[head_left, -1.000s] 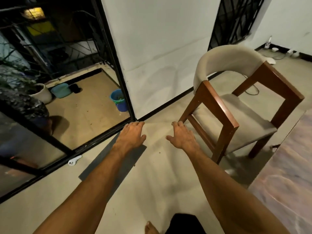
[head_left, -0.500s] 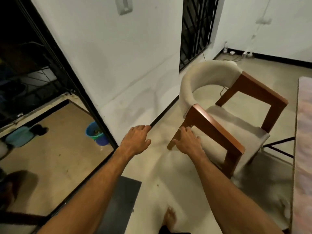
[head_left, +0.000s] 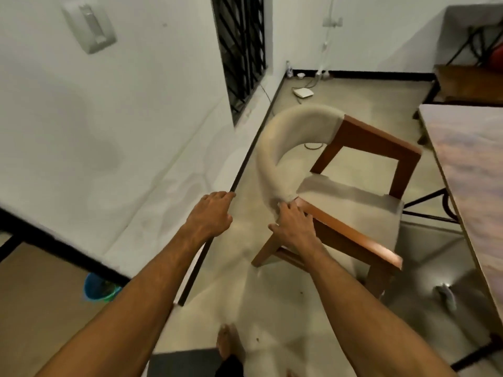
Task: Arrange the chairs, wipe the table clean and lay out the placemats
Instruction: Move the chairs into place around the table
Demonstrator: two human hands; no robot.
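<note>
Armchair (head_left: 351,213) stands on bare floor between the white wall (head_left: 109,118) on my left and the table (head_left: 473,170) edge on my right. My right hand (head_left: 295,227) lies palm-down, fingers loosely touching the near armrest where the padded back begins. My left hand (head_left: 211,216) hovers spread, holding nothing. Blue bucket (head_left: 98,289) sits back-left.
</note>
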